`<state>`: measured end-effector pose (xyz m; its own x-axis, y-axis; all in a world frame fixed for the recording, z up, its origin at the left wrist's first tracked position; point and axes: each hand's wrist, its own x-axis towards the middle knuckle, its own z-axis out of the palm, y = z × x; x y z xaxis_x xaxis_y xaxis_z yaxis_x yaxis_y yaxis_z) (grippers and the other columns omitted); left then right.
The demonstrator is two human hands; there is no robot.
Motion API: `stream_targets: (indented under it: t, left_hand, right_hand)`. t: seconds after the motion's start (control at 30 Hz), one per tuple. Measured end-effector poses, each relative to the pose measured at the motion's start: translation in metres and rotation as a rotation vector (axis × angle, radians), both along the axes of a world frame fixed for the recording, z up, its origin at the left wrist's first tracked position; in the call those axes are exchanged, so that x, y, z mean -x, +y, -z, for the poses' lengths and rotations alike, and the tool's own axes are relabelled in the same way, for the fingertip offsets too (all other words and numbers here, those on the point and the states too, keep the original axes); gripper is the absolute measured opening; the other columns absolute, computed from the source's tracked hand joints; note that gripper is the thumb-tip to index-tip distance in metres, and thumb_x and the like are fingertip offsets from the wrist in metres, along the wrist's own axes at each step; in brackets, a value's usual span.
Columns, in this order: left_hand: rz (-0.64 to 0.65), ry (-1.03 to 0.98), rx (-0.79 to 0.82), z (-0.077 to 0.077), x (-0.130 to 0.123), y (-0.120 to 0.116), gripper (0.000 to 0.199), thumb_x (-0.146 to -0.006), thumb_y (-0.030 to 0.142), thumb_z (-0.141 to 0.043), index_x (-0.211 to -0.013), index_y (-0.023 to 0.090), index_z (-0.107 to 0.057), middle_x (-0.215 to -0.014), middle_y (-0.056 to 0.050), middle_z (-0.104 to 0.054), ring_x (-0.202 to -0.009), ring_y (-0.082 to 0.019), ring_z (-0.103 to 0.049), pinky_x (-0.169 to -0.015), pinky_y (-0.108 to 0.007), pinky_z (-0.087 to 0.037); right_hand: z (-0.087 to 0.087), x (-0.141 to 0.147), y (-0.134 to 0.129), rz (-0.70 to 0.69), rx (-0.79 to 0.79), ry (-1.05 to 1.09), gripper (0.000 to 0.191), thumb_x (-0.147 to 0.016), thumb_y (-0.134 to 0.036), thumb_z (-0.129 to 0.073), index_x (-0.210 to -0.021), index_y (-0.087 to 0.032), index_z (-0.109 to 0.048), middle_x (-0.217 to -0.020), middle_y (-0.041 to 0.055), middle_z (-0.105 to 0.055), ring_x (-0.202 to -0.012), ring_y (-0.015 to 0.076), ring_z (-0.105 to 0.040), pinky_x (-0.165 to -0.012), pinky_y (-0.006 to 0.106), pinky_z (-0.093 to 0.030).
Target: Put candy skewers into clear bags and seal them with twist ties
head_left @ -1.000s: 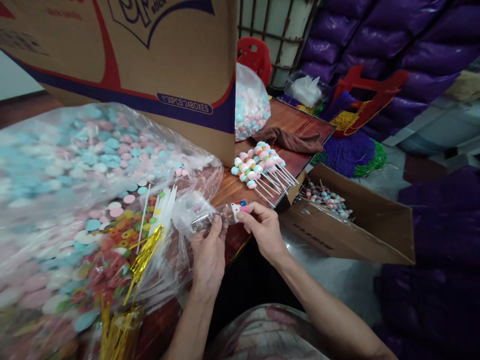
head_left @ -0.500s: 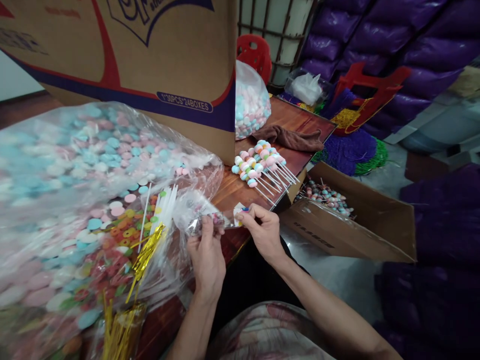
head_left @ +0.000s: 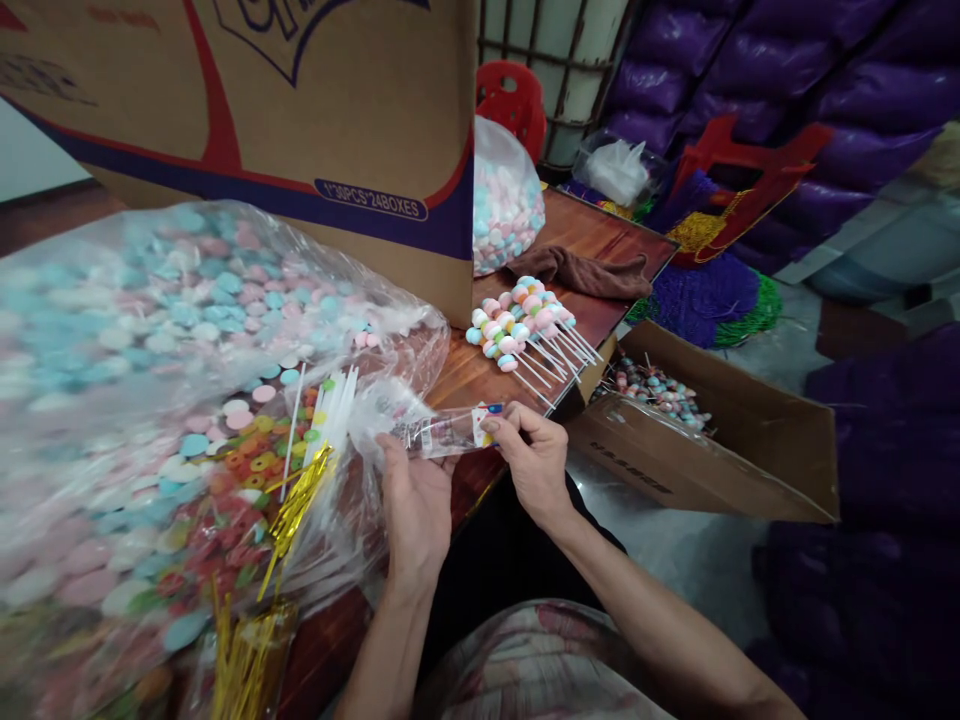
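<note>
A small clear plastic bag with printed marks is stretched between my hands over the table's front edge. My right hand pinches its right end, which carries a white, blue and yellow print. My left hand holds the left end, with its thumb at the near side and its fingers partly hidden beneath. Just behind my left thumb lies crumpled clear plastic. Beyond my right hand, candy skewers of pastel marshmallow discs on white sticks lie in a pile.
At left, a large clear bag of pastel marshmallows spreads out beside gummy rings, white sticks and gold twist ties. A big carton stands behind. Right of the table, an open cardboard box contains wrapped skewers. A brown cloth lies farther back.
The small bag now lies stretched flat between the hands, where before it was bunched under my left thumb. My left thumb has shifted left; my right hand has moved slightly right.
</note>
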<state>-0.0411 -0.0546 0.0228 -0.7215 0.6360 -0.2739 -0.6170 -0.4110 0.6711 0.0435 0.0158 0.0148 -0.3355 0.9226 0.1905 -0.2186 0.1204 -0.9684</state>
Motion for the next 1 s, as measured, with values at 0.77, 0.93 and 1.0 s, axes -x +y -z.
stream_targets:
  t: [0.77,0.93,1.0]
  left_hand:
    - [-0.128,-0.197,0.154,0.013,0.0,0.006,0.031,-0.063,0.03,-0.091,-0.084,0.018,-0.072,-0.084,0.001,-0.072,-0.077,-0.011,-0.067,-0.07,-0.024,-0.053]
    - [-0.11,-0.186,0.16,0.014,0.0,0.007,0.031,-0.065,0.033,-0.089,-0.083,0.016,-0.071,-0.083,0.0,-0.071,-0.076,-0.012,-0.066,-0.071,-0.025,-0.053]
    - [-0.102,-0.17,0.154,0.012,-0.001,0.007,0.03,-0.066,0.034,-0.089,-0.082,0.016,-0.071,-0.082,0.0,-0.071,-0.075,-0.012,-0.066,-0.071,-0.025,-0.053]
  right_hand:
    - [-0.011,-0.015,0.005,-0.173,0.119,0.007,0.024,-0.092,-0.036,-0.069,-0.078,-0.018,-0.062,-0.066,-0.0038,-0.051,-0.053,0.0097,-0.04,-0.051,0.024,-0.032]
    - [-0.016,-0.015,0.002,-0.214,0.141,-0.014,0.019,-0.09,-0.032,-0.069,-0.079,-0.017,-0.064,-0.066,-0.0035,-0.053,-0.053,0.0088,-0.044,-0.05,0.022,-0.034]
    - [-0.017,-0.015,0.001,-0.236,0.167,-0.021,0.017,-0.088,-0.03,-0.069,-0.08,-0.017,-0.063,-0.065,-0.0043,-0.053,-0.052,0.0083,-0.045,-0.05,0.021,-0.035]
